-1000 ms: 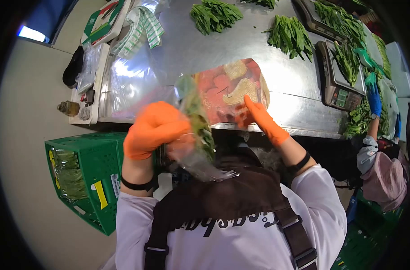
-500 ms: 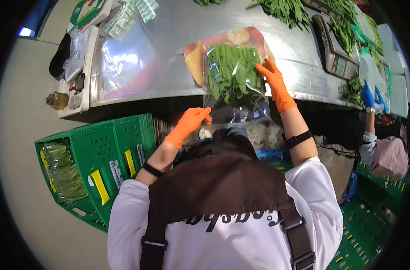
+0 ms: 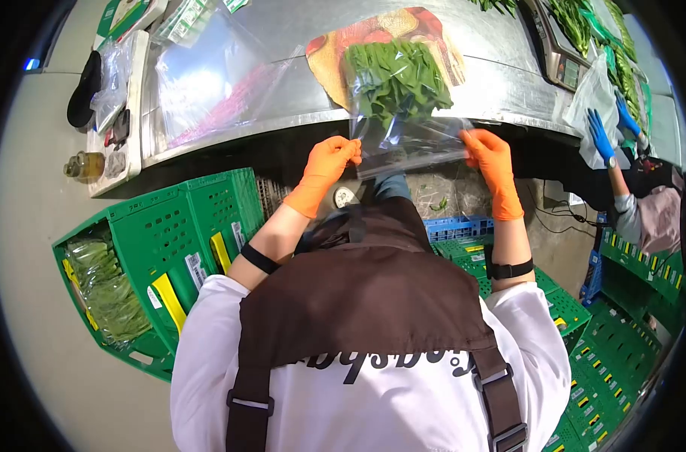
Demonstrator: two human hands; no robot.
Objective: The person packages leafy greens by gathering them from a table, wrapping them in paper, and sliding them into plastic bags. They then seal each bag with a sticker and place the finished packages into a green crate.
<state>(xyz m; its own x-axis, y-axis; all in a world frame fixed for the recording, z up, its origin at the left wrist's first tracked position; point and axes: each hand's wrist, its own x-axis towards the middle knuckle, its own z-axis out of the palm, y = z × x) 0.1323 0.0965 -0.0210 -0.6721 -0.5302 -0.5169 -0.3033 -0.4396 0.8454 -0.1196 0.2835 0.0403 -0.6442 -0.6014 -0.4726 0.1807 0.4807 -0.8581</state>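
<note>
A clear plastic bag (image 3: 411, 143) holds a bunch of green leaves (image 3: 398, 77). The leafy part lies on a patterned board (image 3: 329, 71) at the table's front edge, while the bag's open end hangs over that edge toward me. My left hand (image 3: 334, 160), in an orange glove, pinches the bag's left side near its end. On the other side, my right hand (image 3: 490, 153), gloved the same, has its fingers closed on the bag's right edge.
Flat clear bags (image 3: 207, 90) lie on the metal table (image 3: 283, 98) to the left. A scale (image 3: 561, 64) stands at the right. Green crates (image 3: 155, 256) stand below left, one with bagged greens. A co-worker's blue-gloved hands (image 3: 600, 135) handle a bag at far right.
My right hand has moved from the leaves down to the bag's right edge and closed on it. The left hand has risen slightly. The co-worker's hands have shifted toward a bag.
</note>
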